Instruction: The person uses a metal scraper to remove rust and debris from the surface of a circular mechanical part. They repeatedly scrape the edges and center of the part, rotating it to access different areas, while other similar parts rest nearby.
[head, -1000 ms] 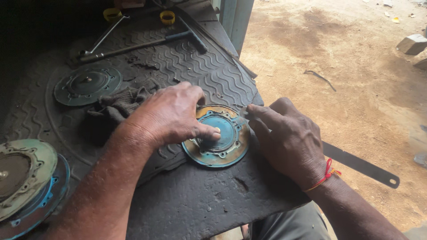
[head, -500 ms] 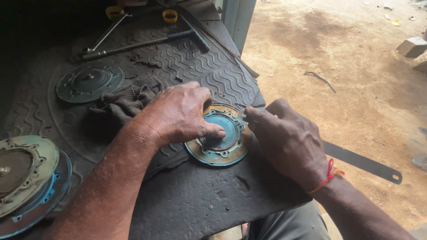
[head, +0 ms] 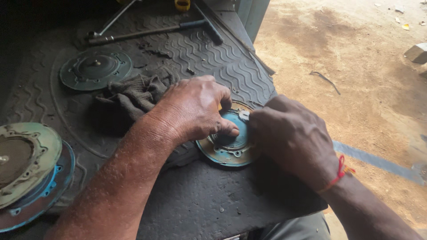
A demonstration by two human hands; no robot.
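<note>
Right hand: the right hand [head: 293, 135] lies curled over the right edge of the round plate [head: 229, 149]. Its fingers are closed on a small silver part [head: 244, 115] at the plate's top edge (what the part is, I cannot tell).
Red thread: a red thread [head: 339, 172] is tied around the right wrist.
Left hand: the left hand [head: 195, 109] presses down on the same plate from the left. Its thumb tip rests on the blue middle, and its fingers are bent over the far rim. It grips nothing; it just pushes down.
Round plate: it lies flat on the dark rubber mat [head: 191, 195] on the desk, between the two hands. It is blue in the middle and rusty yellow at the rim.
Stacked plates: at the near left edge, a pale green plate [head: 26, 160] sits on a blue one.
Rag: a dark cloth [head: 133, 91] is bunched up just behind the left hand.
Green disc: another round disc [head: 95, 69] lies flat farther back on the mat.
Long tool: a metal bar [head: 147, 32] with a cross handle lies at the far end.
Ground: sandy dirt [head: 356, 66] is on the right.
</note>
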